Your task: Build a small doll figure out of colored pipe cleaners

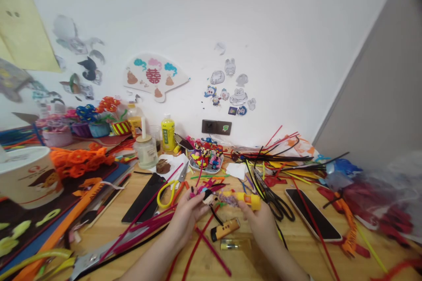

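My left hand (189, 210) has its fingers closed around a small pipe-cleaner figure (209, 197) with black, pale and pink parts. Facing it, my right hand (259, 217) grips a yellow tube-shaped thing (251, 200); its exact kind is unclear. Between the two hands lies a blurred purplish patch, too smeared to name. Just below them on the wooden table are an orange-and-black lighter (226, 229) and a small clear yellowish cylinder (230, 244). Behind the hands, a tray (201, 169) bears several small colourful figures.
Yellow-handled scissors (168, 194) and a black slab (143, 197) lie left. Black-handled scissors (277, 202) and a phone (313, 215) lie right. Pipe cleaners (286, 160) are strewn about. A jar (146, 153), a yellow bottle (168, 134) and a paper bucket (29, 180) stand further left.
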Demonstrator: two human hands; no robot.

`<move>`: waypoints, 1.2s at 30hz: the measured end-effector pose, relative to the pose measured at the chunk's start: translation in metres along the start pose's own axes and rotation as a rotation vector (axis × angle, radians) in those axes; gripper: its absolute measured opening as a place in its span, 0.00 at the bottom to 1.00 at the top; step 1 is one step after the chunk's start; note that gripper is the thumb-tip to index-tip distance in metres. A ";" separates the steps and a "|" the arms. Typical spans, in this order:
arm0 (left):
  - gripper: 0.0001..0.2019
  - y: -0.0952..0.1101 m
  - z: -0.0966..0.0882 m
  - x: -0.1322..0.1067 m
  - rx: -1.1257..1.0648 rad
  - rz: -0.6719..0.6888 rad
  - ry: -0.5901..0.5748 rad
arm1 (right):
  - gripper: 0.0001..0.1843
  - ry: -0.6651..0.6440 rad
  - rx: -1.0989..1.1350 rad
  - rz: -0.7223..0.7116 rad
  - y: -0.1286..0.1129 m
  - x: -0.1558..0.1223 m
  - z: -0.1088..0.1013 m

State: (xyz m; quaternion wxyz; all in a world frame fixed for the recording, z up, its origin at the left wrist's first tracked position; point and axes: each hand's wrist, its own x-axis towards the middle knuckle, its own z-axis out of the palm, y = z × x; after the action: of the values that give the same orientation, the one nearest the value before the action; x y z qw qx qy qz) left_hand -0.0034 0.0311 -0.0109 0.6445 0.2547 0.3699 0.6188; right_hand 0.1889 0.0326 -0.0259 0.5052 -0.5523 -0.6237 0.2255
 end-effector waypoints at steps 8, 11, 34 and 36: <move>0.11 0.001 0.001 -0.003 0.021 0.014 -0.006 | 0.18 -0.040 -0.450 -0.190 0.003 0.007 -0.006; 0.13 0.002 0.008 -0.010 0.062 0.003 -0.036 | 0.11 -0.015 -0.664 -0.232 0.016 0.013 -0.003; 0.20 -0.009 0.018 -0.049 0.615 -0.252 -0.602 | 0.05 -0.514 0.096 -0.249 -0.033 0.005 -0.014; 0.20 -0.008 0.018 -0.049 0.652 -0.264 -0.606 | 0.06 -0.541 0.101 -0.270 -0.034 0.006 -0.017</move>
State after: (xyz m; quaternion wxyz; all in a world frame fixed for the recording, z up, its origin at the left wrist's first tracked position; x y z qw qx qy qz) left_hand 0.0177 -0.0156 0.0009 0.6834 0.5640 0.3692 0.2804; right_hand 0.1892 0.0231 0.0114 0.3729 -0.3584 -0.7914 0.3257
